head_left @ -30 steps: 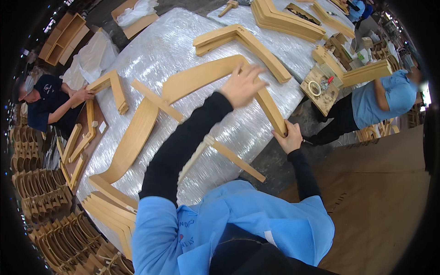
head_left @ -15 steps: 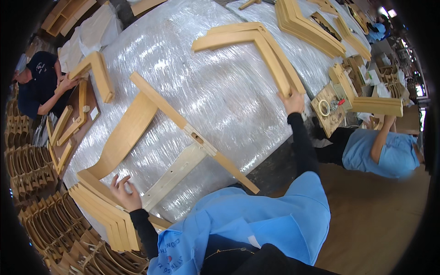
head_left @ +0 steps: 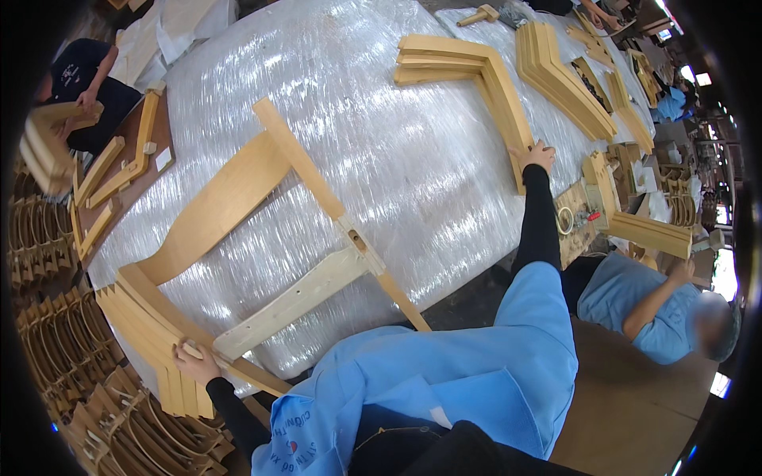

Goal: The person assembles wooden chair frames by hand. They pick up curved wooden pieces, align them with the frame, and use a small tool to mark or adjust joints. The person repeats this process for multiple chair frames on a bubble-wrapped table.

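Landmark: table (head_left: 238,47) wrapped in clear plastic film.
Left hand (head_left: 194,361): at the table's near-left edge, fingers curled round the top piece of a stack of angled wooden parts (head_left: 139,325).
Right hand (head_left: 540,155): far right on the table, fingers spread flat on the end of an L-shaped wooden stack (head_left: 468,67).
Table centre: assembled wooden frame (head_left: 278,230), lying flat.
Right edge: tape roll (head_left: 563,220) on a brown board; no labels legible.

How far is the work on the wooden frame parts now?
Done: one joined frame lies on the wrapped table. In hand: left hand on the near stack of curved parts; right hand on the angled stack. Left: those stacks and more unassembled parts.
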`<action>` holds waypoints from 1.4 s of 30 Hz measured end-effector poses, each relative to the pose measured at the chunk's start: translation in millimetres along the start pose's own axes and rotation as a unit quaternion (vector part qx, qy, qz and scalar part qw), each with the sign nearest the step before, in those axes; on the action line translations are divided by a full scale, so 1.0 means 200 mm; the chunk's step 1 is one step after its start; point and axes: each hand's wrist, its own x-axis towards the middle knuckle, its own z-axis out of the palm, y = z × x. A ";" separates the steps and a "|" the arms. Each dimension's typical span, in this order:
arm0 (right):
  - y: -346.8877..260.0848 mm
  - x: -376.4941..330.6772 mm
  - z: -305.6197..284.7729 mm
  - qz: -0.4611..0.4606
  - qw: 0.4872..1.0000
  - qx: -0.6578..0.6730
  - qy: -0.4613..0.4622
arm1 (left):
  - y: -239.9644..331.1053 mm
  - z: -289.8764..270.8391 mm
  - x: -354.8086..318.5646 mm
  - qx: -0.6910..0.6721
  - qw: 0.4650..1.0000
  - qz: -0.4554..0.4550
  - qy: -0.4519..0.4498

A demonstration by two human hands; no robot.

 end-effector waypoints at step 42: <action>-0.84 -2.04 -2.61 -0.638 0.700 0.219 0.235 | 0.86 -1.98 0.35 -0.426 0.626 0.546 -0.358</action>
